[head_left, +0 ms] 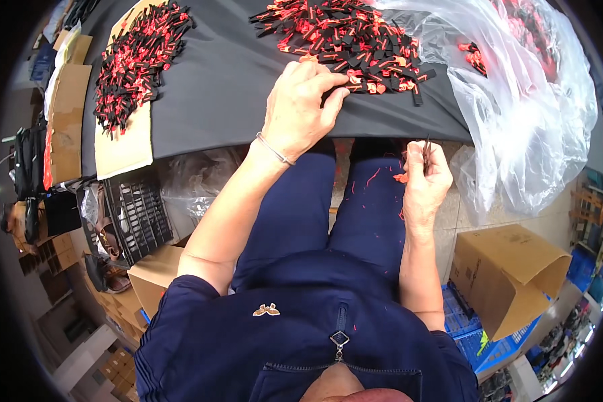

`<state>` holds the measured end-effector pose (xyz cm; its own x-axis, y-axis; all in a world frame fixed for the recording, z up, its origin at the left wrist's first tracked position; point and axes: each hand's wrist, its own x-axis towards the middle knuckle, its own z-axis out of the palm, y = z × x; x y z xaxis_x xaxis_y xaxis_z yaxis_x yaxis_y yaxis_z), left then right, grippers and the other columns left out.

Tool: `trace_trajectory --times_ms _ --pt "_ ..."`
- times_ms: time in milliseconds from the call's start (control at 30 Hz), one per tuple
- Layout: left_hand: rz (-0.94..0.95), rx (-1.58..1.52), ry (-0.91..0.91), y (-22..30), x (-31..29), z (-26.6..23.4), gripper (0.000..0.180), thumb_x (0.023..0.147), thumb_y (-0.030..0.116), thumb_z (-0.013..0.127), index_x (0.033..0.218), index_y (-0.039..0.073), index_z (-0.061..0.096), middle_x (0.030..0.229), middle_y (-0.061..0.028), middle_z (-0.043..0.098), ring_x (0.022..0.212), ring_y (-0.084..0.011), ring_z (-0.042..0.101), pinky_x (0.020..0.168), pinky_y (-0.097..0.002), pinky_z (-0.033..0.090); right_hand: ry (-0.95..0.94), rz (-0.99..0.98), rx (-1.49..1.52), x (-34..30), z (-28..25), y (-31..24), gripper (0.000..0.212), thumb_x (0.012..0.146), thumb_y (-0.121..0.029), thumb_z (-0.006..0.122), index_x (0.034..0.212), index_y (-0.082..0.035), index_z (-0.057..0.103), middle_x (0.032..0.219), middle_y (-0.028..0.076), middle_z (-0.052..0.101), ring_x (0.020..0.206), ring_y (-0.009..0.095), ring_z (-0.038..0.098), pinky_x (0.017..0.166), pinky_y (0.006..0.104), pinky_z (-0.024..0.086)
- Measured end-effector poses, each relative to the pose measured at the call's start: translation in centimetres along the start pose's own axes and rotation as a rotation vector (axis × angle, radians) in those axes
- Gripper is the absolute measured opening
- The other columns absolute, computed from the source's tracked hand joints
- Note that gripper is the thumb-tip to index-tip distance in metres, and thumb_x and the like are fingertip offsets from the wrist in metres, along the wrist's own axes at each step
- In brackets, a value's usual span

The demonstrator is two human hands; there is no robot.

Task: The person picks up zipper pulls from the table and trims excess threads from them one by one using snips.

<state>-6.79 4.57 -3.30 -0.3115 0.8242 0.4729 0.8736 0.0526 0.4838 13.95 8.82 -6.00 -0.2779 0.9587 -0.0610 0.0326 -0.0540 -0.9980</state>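
Observation:
My left hand (301,100) reaches over the front edge of a large pile of small black-and-red fabric pieces (355,40) on the dark-covered table. Its thumb and forefinger close on the end of one black-and-red fabric piece (365,87) at the pile's near side. Lower and to the right, just off the table edge, my right hand (425,184) is closed round slim dark thread snips (427,153), points upward. A scrap of red (400,178) shows beside its fingers; whether the hand holds that too is unclear.
Another pile of such pieces (137,63) lies on cardboard (124,154) at the left. Clear plastic bags (516,114) hang over the table's right side. Below stand an open carton (509,268), a blue crate (462,315) and a black crate (137,218). Red thread bits dot my trousers (375,221).

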Motion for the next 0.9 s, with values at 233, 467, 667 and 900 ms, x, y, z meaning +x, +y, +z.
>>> trace_trajectory --times_ms 233,467,667,900 --pt "0.028 0.043 -0.024 0.2 0.0 0.0 0.014 0.070 0.007 0.072 0.082 0.007 0.065 0.083 -0.0060 0.062 0.084 -0.0228 0.058 0.073 -0.0311 0.047 0.009 0.011 -0.001 0.0 -0.2 0.1 0.012 0.087 -0.012 0.063 0.084 -0.001 0.059 0.066 -0.004 0.050 0.057 0.002 0.042 0.052 0.0177 0.037" --pt "-0.769 -0.931 -0.177 3.1 -1.5 -2.3 0.017 0.084 0.014 0.064 0.095 0.001 0.061 0.079 -0.0046 0.064 0.067 -0.0074 0.058 0.062 -0.0206 0.046 -0.019 -0.110 -0.031 -0.6 -0.1 -1.4 0.025 0.081 -0.008 0.069 0.102 0.000 0.058 0.088 0.004 0.062 0.075 0.009 0.057 0.070 0.0224 0.047" --pt "-0.949 -1.377 -0.276 5.8 -4.6 -3.2 0.019 0.082 0.009 0.061 0.098 -0.001 0.059 0.079 -0.0058 0.063 0.066 -0.0083 0.057 0.063 -0.0203 0.046 0.030 -0.421 -0.343 -2.7 -0.3 -3.4 0.036 0.070 -0.015 0.077 0.099 -0.002 0.061 0.085 0.007 0.064 0.072 0.019 0.060 0.067 0.0290 0.048" --pt "-0.936 -1.440 -0.348 8.5 -6.9 -4.0 0.018 0.081 0.008 0.060 0.096 0.000 0.059 0.077 -0.0053 0.062 0.067 -0.0081 0.057 0.063 -0.0201 0.047 0.103 -0.733 -0.595 -5.1 -1.3 -4.3 0.028 0.068 -0.015 0.077 0.090 -0.005 0.063 0.071 0.005 0.062 0.061 0.020 0.056 0.054 0.0302 0.043"
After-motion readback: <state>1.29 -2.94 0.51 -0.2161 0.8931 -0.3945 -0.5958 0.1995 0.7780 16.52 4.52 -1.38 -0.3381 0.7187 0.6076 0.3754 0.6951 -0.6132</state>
